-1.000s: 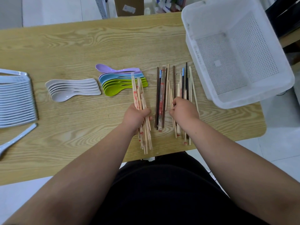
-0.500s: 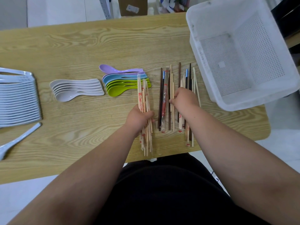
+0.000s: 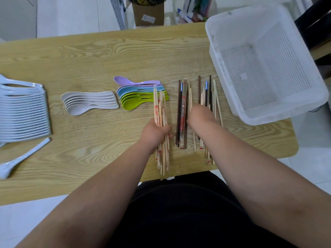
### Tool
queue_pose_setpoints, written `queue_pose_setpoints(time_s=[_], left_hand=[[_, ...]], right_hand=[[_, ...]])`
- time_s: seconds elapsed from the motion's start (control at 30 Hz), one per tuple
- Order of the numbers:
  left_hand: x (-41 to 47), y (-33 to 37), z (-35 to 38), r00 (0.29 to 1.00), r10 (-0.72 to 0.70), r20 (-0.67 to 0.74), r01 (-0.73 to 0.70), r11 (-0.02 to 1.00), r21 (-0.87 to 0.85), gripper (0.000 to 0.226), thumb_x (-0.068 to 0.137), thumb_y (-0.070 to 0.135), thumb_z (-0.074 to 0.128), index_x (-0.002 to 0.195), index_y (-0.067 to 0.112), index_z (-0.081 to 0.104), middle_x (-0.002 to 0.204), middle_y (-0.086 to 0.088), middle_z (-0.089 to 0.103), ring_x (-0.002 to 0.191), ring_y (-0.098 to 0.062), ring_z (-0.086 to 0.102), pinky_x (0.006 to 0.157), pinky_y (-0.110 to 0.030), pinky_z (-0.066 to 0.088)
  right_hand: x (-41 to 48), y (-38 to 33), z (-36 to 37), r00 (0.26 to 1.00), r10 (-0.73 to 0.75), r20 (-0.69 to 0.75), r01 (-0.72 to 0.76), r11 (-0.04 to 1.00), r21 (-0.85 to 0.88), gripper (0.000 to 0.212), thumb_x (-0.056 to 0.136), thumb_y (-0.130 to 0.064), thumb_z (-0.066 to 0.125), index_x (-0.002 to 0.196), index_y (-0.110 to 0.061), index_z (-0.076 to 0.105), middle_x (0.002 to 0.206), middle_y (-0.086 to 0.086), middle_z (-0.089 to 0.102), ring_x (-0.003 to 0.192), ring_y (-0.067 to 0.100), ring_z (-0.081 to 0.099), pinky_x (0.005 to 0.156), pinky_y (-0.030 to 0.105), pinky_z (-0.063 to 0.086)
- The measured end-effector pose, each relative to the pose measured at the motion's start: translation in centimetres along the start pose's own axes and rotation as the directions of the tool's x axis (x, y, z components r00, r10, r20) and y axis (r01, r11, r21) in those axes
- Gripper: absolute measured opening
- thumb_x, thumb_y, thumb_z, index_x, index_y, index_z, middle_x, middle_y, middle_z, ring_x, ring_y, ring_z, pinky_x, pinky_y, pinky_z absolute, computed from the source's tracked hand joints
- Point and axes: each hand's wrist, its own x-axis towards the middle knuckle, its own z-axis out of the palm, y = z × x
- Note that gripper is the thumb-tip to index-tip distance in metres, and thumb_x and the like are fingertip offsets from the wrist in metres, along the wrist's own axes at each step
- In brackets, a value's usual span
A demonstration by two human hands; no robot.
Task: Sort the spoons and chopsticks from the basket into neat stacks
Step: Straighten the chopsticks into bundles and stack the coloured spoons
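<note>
While the left hand holds the bundle of pale chopsticks, now straighter, the right hand has slid up the loose chopsticks just beside it; its fingers hide, so I cannot tell its grip; more sorting waits

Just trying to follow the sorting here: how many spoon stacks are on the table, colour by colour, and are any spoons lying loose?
Bluish-white stack: 1
Off-white stack: 1
Purple, blue and green stack: 1
Loose bluish-white spoon: 1
Total: 3 stacks and 1 loose spoon
</note>
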Motion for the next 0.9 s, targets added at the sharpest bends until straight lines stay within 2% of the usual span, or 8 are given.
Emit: queue_pose_setpoints(time_s=[0.13, 0.23, 0.43, 0.5, 0.6, 0.7, 0.83, 0.9], left_hand=[[-0.2, 0.1, -0.1, 1.000, 0.009, 0.002, -0.009, 0.999, -0.034, 0.028, 0.078, 0.013, 0.073, 0.102, 0.014, 0.058, 0.081, -0.004, 0.068, 0.073, -0.026, 0.075, 0.076, -0.049, 0.062], [-0.7, 0.1, -0.3, 1.000, 0.022, -0.001, -0.022, 0.999, -0.034, 0.025, 0.082, 0.010, 0.072, 0.102, 0.015, 0.058, 0.087, -0.007, 0.068, 0.072, -0.024, 0.075, 0.070, -0.041, 0.062], [-1.6, 0.2, -0.9, 0.999, 0.036, 0.006, -0.036, 0.999, -0.041, 0.023, 0.085, 0.011, 0.072, 0.103, 0.016, 0.057, 0.090, -0.006, 0.067, 0.071, -0.022, 0.073, 0.065, -0.034, 0.059], [-1.8, 0.3, -1.2, 1.000, 0.030, 0.003, -0.030, 0.999, -0.044, 0.027, 0.085, 0.012, 0.072, 0.108, 0.012, 0.058, 0.090, -0.006, 0.068, 0.071, -0.021, 0.073, 0.069, -0.038, 0.062], [-2.2, 0.5, -1.8, 0.999, 0.023, 0.022, -0.022, 0.997, -0.080, 0.030, 0.085, 0.012, 0.073, 0.111, 0.010, 0.058, 0.091, -0.008, 0.067, 0.074, -0.023, 0.073, 0.077, -0.046, 0.063], [-2.7, 0.8, -2.4, 0.998, 0.039, 0.042, -0.034, 0.993, -0.113, 0.021, 0.086, 0.008, 0.072, 0.100, 0.011, 0.057, 0.086, -0.008, 0.064, 0.068, -0.022, 0.070, 0.078, -0.047, 0.061], [-3.6, 1.7, -2.5, 0.993, 0.087, 0.081, -0.067, 0.972, -0.225, 0.015, 0.090, 0.002, 0.068, 0.098, 0.011, 0.059, 0.081, -0.008, 0.061, 0.062, -0.018, 0.062, 0.068, -0.037, 0.056], [-4.3, 2.1, -2.4, 0.986, 0.115, 0.117, -0.077, 0.954, -0.290, 0.012, 0.094, 0.002, 0.064, 0.104, 0.008, 0.060, 0.083, -0.010, 0.064, 0.066, -0.019, 0.063, 0.067, -0.035, 0.057]], right_hand=[[-0.2, 0.1, 0.3, 1.000, 0.007, 0.007, -0.007, 1.000, 0.011, 0.026, 0.092, 0.005, 0.052, 0.114, -0.005, 0.062, 0.107, 0.012, 0.065, 0.088, 0.028, 0.062, 0.066, 0.034, 0.048], [-0.4, 0.2, 0.5, 1.000, 0.029, -0.010, -0.029, 0.999, 0.030, 0.023, 0.091, 0.004, 0.056, 0.110, -0.007, 0.060, 0.082, 0.006, 0.053, 0.064, 0.020, 0.050, 0.048, 0.029, 0.039], [-1.6, 0.1, 0.8, 0.999, 0.034, 0.010, -0.034, 0.999, -0.007, 0.025, 0.092, 0.002, 0.055, 0.114, -0.007, 0.063, 0.110, 0.012, 0.064, 0.086, 0.027, 0.059, 0.067, 0.035, 0.049], [-1.8, 0.3, 1.0, 0.999, 0.037, -0.013, -0.037, 0.999, 0.022, 0.024, 0.092, 0.001, 0.056, 0.113, -0.008, 0.062, 0.110, 0.012, 0.064, 0.091, 0.029, 0.062, 0.066, 0.035, 0.049], [-2.3, 1.4, 0.7, 0.998, 0.029, -0.059, -0.024, 0.996, 0.084, 0.006, 0.095, -0.007, 0.059, 0.099, -0.011, 0.059, 0.096, 0.007, 0.062, 0.077, 0.023, 0.058, 0.054, 0.030, 0.042], [-4.4, 2.4, -0.6, 0.992, -0.081, -0.100, 0.104, 0.963, 0.249, 0.013, 0.094, -0.023, 0.067, 0.088, -0.013, 0.061, 0.080, 0.002, 0.061, 0.067, 0.016, 0.057, 0.053, 0.027, 0.040], [-9.3, 1.2, -1.6, 0.954, -0.300, -0.010, 0.251, 0.779, 0.575, 0.032, 0.087, -0.031, 0.077, 0.110, -0.017, 0.061, 0.101, -0.003, 0.069, 0.090, 0.016, 0.068, 0.086, 0.039, 0.057], [-11.1, 0.4, -1.2, 0.945, -0.327, 0.008, 0.244, 0.721, 0.649, 0.036, 0.084, -0.033, 0.079, 0.110, -0.022, 0.057, 0.102, -0.002, 0.071, 0.087, 0.017, 0.069, 0.083, 0.044, 0.060]])
